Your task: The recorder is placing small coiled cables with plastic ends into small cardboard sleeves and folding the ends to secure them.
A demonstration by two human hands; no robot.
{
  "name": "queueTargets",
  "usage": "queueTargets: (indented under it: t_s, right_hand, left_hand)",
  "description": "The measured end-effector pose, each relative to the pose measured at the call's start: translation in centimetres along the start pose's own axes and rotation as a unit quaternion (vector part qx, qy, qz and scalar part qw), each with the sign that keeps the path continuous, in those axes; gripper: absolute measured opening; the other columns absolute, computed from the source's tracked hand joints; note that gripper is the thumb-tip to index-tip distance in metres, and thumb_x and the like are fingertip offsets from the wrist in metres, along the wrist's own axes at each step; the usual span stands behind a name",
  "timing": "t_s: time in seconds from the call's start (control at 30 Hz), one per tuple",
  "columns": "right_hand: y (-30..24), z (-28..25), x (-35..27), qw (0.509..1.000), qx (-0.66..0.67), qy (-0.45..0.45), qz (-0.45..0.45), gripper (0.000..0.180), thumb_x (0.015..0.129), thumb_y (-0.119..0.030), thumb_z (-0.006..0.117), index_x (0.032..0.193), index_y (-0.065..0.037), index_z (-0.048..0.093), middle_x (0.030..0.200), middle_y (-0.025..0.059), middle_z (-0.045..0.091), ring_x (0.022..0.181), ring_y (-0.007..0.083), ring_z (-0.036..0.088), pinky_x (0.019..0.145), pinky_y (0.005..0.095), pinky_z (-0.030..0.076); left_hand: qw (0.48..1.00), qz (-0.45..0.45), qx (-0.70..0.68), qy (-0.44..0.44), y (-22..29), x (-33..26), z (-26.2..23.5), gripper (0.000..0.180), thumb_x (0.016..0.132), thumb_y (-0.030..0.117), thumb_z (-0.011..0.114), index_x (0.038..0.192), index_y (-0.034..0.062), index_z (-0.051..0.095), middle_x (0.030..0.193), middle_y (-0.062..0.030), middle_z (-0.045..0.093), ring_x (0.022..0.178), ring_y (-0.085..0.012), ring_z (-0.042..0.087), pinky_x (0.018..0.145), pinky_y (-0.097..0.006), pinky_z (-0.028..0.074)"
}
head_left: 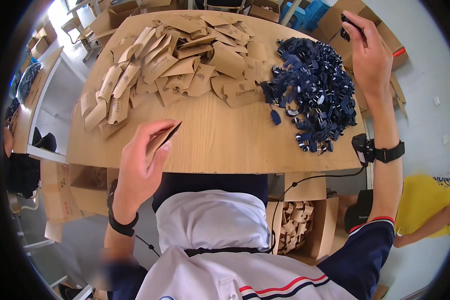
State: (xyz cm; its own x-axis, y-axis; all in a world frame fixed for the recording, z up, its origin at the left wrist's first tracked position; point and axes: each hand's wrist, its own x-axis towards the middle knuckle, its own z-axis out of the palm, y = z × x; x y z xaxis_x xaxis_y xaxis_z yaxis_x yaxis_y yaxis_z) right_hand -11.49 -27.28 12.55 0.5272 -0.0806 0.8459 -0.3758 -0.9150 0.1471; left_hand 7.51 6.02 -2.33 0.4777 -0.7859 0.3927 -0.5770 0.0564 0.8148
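Observation:
My left hand (139,162) is over the table's near left, its fingers and thumb pinching a small brown cardboard sleeve (157,142). The sleeve's dark open end faces up and to the right. My right hand (372,60) is raised beyond the table's right edge. Between its thumb and fingers is a small dark corded piece (346,29), much like those in the pile; its exact kind is hard to make out. The heap of dark blue corded pieces with metal prongs (317,90) covers the table's right side. A large pile of flat brown cardboard sleeves (185,65) spreads over the far left and middle.
The wooden table (210,140) curves in front of me. Below its near edge stands a carton (322,227) with brown cardboard pieces inside. More cartons (87,182) are at the lower left. A person in a yellow shirt (427,207) is at my right. A cable runs from my right wrist device.

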Motion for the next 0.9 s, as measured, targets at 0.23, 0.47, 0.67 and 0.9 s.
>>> queueTargets:
  t_s: [0.23,0.47,0.67,0.9]
  right_hand:
    - [1.4,0.5,0.3,0.996,0.020,-0.021,-0.090,0.021,0.095,-0.009,0.061,0.114,-0.009,0.068,0.101,0.0017,0.073,0.085,0.0094,0.068,0.078,0.0229,0.052]
    - [-1.9,-1.2,2.4,0.988,0.058,0.122,0.073,0.014,0.091,-0.004,0.063,0.104,0.002,0.065,0.090,0.0069,0.070,0.077,0.0101,0.064,0.070,0.0262,0.053]
    - [-0.8,-1.5,3.4,0.979,0.130,0.138,0.070,0.017,0.092,-0.003,0.062,0.108,0.002,0.065,0.094,0.0064,0.070,0.087,0.0124,0.065,0.078,0.0244,0.053]
    - [-5.8,-4.5,3.7,0.970,0.205,0.131,-0.032,0.017,0.091,-0.001,0.062,0.107,0.006,0.064,0.100,0.0109,0.070,0.094,0.0143,0.066,0.084,0.0245,0.052]
  left_hand:
    - [0.982,-0.053,-0.180,-0.025,1.7,0.6,1.4,0.032,0.091,0.002,0.050,0.121,-0.0023,0.058,0.116,-0.0108,0.066,0.097,-0.0150,0.062,0.082,-0.027,0.050]
    - [0.944,-0.105,-0.300,-0.084,2.7,1.1,1.8,0.035,0.092,0.002,0.050,0.127,-0.0049,0.052,0.117,-0.0173,0.065,0.098,-0.0171,0.062,0.079,-0.029,0.055]
    - [0.930,-0.111,-0.338,-0.087,3.6,1.3,2.8,0.037,0.090,0.002,0.053,0.125,-0.0085,0.051,0.115,-0.0206,0.064,0.096,-0.0201,0.063,0.075,-0.031,0.057]
    - [0.886,-0.145,-0.422,-0.126,5.3,2.1,4.4,0.031,0.089,0.001,0.058,0.119,-0.0042,0.054,0.102,-0.0089,0.062,0.080,-0.0123,0.061,0.066,-0.029,0.057]
